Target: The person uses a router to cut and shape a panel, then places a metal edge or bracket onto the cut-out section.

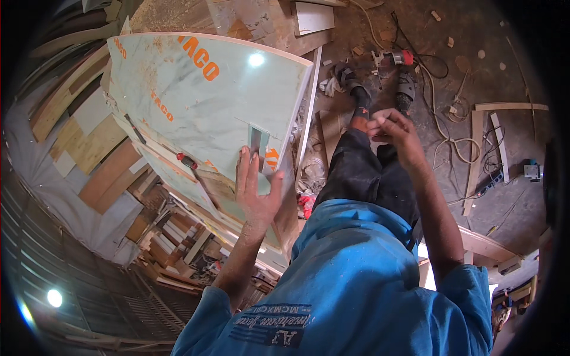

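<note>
A large pale green panel with orange printing and a curved far edge lies to my left. Near its right edge is a narrow rectangular cutout. My left hand is open, fingers stretched out and apart, at the panel just below the cutout; whether the palm touches the surface is hard to tell. Above my legs, off the panel, my right hand has its fingers curled together in a pinch. Anything between those fingers is hidden. A screwdriver with a red and black handle lies along the panel's left side.
A corded power tool with a red end rests on the floor by my feet. Cables loop across the floor on the right, beside wooden strips. Stacked boards and wood offcuts fill the left.
</note>
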The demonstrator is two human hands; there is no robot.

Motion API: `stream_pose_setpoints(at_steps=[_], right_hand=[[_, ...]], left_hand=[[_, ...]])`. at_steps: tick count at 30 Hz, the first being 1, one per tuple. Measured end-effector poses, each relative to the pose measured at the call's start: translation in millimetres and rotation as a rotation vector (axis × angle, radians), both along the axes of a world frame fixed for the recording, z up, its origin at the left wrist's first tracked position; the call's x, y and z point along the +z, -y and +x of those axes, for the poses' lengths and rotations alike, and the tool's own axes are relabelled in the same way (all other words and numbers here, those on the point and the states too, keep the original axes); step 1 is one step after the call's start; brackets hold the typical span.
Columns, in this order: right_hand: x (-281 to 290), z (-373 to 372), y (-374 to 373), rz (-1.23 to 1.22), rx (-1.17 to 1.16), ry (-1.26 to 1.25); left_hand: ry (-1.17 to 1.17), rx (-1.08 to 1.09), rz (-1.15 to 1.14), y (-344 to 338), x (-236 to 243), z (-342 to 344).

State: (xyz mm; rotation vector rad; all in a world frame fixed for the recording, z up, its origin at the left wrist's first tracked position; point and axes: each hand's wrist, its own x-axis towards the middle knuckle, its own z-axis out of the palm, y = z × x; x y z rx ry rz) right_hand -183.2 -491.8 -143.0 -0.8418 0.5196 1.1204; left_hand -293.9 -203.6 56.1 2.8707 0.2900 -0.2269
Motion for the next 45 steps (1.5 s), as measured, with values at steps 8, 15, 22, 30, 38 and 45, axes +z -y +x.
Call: stream_pose_setpoints(at_steps=[8, 15, 22, 30, 38, 45], right_hand=[[-61.2, -24.2, 90.7, -0.321, -0.003, -0.036], [-83.0, -61.9, 152.6, -0.538, 0.065, 0.033], [-69.3, -86.2, 167.2, -0.625, 0.05, 0.042], [-75.6, -79.2, 175.5, -0.648, -0.003, 0.311], [-93.7, -158.9, 139.2, -1.014, 0.239, 0.551], [-53.0, -286.0, 170.4, -0.865, -0.075, 0.119]], left_hand=[[-0.067, 0.476, -0.181, -15.9, 16.9, 63.1], [-0.012, 0.355, -0.228, -32.8, -2.9, 49.1], [-0.197, 0.327, -0.332, -54.5, 3.1, 63.8], [-0.184, 0.193, -0.544, -87.0, -1.7, 58.2], [0.039, 0.22, -0.62, -139.3, -28.2, 18.7], [0.112, 0.158, -0.856, -121.2, -43.8, 37.0]])
